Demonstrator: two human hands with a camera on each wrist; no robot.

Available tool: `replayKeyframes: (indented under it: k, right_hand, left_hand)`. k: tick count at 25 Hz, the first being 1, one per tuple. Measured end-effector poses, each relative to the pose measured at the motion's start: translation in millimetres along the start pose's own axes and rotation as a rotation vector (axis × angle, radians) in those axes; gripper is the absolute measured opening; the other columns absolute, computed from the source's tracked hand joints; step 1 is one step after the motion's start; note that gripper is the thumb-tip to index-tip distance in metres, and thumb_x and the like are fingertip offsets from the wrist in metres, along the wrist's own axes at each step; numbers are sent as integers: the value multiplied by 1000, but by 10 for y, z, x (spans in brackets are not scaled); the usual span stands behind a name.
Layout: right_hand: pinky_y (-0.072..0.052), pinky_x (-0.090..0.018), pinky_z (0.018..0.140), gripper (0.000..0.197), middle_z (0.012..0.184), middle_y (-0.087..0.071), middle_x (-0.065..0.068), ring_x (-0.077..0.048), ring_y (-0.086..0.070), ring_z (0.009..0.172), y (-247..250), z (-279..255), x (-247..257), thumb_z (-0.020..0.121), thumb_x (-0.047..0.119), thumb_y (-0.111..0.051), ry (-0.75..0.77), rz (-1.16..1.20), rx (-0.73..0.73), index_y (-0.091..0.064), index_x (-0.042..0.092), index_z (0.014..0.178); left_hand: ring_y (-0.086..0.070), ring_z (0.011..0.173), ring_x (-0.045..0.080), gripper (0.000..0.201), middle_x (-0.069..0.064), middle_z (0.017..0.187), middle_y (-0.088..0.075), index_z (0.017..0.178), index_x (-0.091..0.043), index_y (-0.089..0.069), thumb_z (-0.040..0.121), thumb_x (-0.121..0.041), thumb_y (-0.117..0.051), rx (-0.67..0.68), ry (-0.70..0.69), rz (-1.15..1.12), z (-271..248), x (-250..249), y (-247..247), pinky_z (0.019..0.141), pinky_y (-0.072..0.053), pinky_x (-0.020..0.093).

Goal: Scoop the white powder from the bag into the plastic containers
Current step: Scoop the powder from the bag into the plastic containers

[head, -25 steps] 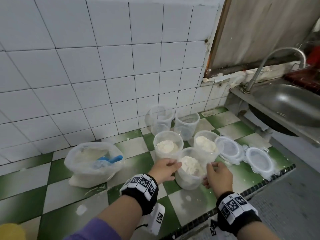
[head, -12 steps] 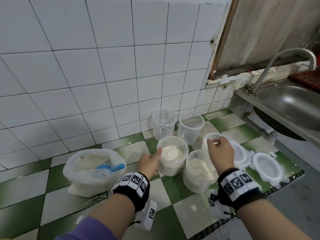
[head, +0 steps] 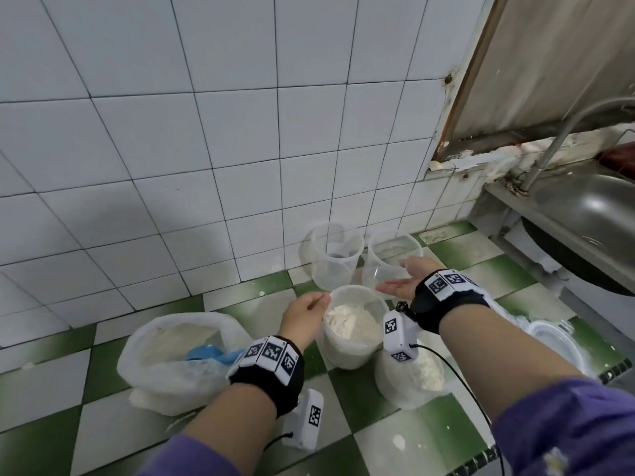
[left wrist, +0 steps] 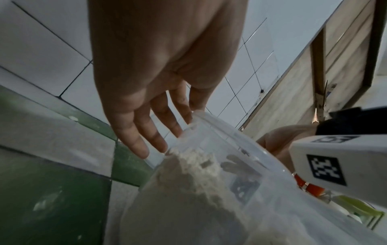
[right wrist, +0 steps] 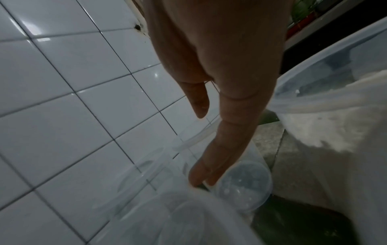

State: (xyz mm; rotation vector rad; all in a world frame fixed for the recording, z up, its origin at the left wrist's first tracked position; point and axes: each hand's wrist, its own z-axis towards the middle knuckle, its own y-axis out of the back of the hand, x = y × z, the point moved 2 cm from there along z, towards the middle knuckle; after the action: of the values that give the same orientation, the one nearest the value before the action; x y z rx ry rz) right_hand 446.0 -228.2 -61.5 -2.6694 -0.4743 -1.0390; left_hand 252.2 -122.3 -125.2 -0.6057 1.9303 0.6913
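Clear plastic, the powder-filled container (head: pixel 354 324) stands upright on the green and white tiled counter (head: pixel 110 420), mouth up, just right of the powder bag (head: pixel 171 352). Left hand (head: pixel 302 314) touches its rim with straight, relaxed fingers. Right hand (head: pixel 403 283), flat and holding nothing, has moved from the filled tub toward the empty container (head: pixel 391 259) behind.

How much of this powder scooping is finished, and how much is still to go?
Done: two tubs, one by the left hand at and one nearer, hold powder. In hand: the open right hand reaches toward an empty tub; no scooping now, as the blue scoop lies in the bag. Left: that tub and the one beside it are empty, and the lids are off.
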Motion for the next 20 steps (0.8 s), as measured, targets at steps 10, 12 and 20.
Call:
replayKeyframes:
  k: [10,12,20]
  right_hand:
    - [-50,-45,87,45,99,-59,-29,-32,-60,72,-67,-21,54,100,0,-21,109,-69,-143,-23,-4,144]
    - [-55,-39,77,45,81,-58,-23,-27,-57,63,-54,-81,106,99,-1,-22,152,-54,-152,-25,-3,144]
    - [-45,-22,39,48,67,-60,-12,-17,-53,48,-127,-823,473,95,8,-34,688,-184,-118,-30,11,143]
  left_hand:
    - [-60,105,17,20,-6,112,-66,110,-29,-65,97,-37,-53,-5,21,22,24,-14,17,101,-48,44]
    - [-61,104,18,20,-5,111,-67,110,-27,-66,96,-36,-54,-15,9,19,16,-28,16,101,-48,44]
    - [-66,99,19,29,-3,106,-70,108,-20,-64,97,-43,-50,-113,-23,-138,-207,-70,157,93,-52,37]
